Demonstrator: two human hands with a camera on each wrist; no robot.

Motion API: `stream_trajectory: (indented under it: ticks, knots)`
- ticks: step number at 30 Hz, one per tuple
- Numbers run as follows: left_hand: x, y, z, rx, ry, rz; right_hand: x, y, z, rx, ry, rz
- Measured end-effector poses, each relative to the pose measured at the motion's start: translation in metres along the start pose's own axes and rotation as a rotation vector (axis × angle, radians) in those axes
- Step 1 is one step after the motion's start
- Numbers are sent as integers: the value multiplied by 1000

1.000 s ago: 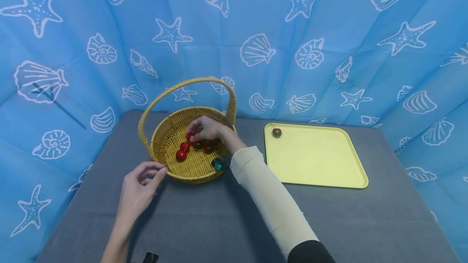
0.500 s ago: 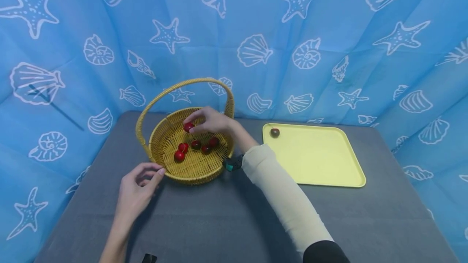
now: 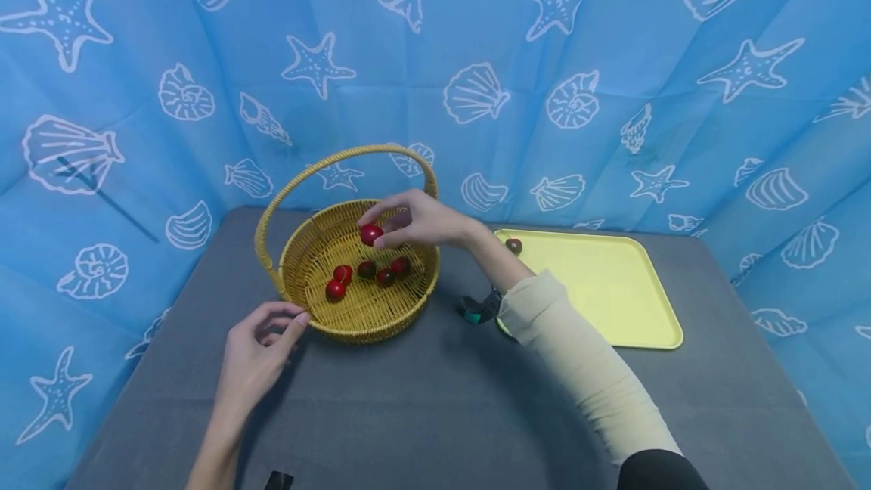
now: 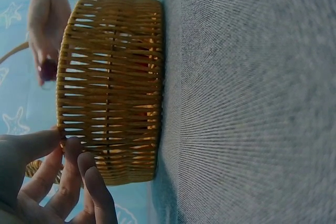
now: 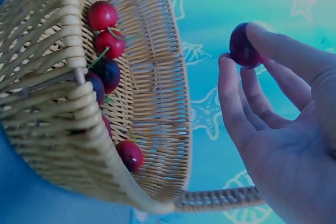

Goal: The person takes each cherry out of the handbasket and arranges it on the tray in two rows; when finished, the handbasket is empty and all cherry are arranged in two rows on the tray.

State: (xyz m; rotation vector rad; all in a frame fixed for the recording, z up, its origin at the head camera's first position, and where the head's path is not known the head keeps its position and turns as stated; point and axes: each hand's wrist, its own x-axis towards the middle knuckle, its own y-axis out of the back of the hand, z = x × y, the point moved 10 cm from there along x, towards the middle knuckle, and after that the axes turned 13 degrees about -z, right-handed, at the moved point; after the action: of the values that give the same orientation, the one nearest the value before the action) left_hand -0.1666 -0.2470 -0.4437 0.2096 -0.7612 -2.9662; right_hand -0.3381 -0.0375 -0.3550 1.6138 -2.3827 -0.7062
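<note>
Between thumb and fingertips my right hand (image 3: 429,219) pinches a dark red cherry (image 5: 242,48), raised above the far right part of the wicker basket (image 3: 370,333). Several red and dark cherries (image 3: 343,274) lie on the basket floor, a few with green stems in the right wrist view. My left hand (image 3: 261,350) grips the basket's near left rim, thumb on one side and fingertips on the other, as the left wrist view shows (image 4: 68,182).
A pale yellow tray (image 3: 612,293) lies right of the basket, with one dark cherry (image 3: 513,246) at its far left corner, partly behind my right forearm. The tall basket handle (image 3: 347,151) arches over the back. A blue seashell curtain (image 3: 408,59) hangs behind the grey table (image 3: 381,414).
My right hand has lifted a cherry from the basket and moved up and to the right with it. The left hand stays at the rim.
</note>
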Motion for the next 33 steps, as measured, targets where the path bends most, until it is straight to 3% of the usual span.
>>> stream_trajectory:
  ticks: [8, 16, 23, 29, 33]
  knots:
    - [0, -1, 2, 5, -28, -8, -42, 1, -17, 54, 71, -6]
    - [0, -1, 1, 2, -21, -6, -101, 18, -11, 75, 38, 64]
    - [-1, 1, 4, -21, -78, -6, -155, 45, 21, 87, -72, 168]
    - [-1, 1, 4, -13, -71, -8, -193, 65, 58, 124, -126, 266]
    - [-1, 1, 4, -10, -67, -11, -215, 74, 83, 103, -206, 319]
